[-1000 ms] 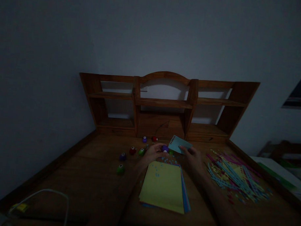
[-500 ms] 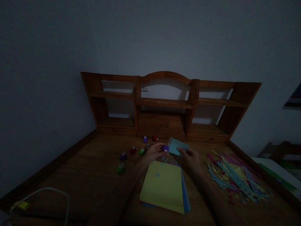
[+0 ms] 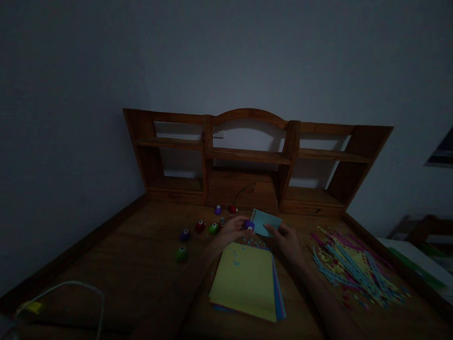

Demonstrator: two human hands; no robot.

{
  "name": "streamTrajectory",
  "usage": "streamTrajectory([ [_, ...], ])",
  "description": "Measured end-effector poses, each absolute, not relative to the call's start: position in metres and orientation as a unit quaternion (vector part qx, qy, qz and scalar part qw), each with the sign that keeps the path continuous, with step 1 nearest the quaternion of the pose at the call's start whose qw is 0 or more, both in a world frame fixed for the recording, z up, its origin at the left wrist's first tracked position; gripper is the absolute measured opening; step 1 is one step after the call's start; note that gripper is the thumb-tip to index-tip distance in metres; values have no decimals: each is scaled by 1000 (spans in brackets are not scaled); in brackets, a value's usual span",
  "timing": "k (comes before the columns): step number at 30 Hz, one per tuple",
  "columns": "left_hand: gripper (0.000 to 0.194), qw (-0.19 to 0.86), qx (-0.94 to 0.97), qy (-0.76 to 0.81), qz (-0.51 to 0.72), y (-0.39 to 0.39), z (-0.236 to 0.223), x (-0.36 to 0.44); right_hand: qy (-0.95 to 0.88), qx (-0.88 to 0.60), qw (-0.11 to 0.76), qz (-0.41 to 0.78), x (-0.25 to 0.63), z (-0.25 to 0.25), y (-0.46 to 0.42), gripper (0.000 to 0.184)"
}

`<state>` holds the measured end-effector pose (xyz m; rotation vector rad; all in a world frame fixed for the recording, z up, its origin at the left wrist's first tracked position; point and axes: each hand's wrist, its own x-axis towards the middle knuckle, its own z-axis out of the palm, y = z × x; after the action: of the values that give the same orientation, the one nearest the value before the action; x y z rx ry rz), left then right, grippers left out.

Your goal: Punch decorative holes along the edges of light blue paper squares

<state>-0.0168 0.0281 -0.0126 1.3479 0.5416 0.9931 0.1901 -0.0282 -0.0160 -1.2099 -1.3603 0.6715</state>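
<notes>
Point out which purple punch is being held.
The purple punch in the left hand; the other two purple punches stand on the desk, to its left.

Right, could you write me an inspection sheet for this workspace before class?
Surface: brown wooden desk.
Job's things: small rounded purple gadget; light-blue paper card, row of holes along one edge.
Clutter: small rounded red, green and purple gadgets, left; tiny blue bits on yellow-topped paper stack, middle; pile of multicoloured strips, right.
Hands: left hand holds the purple gadget, right hand the card.
Cables: white cord, near left.
Surroundings: brown wooden shelf unit behind; grey wall.
</notes>
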Motion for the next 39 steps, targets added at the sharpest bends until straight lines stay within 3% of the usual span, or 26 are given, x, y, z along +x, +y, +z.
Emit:
streamTrajectory([
  [31,48,643,583,253,427,19,-7,-16,-592,-514,557,273,190,-18,-26,42],
  [39,41,633,595,263,421,15,-2,-17,-584,-517,554,289,189,-18,-28,45],
])
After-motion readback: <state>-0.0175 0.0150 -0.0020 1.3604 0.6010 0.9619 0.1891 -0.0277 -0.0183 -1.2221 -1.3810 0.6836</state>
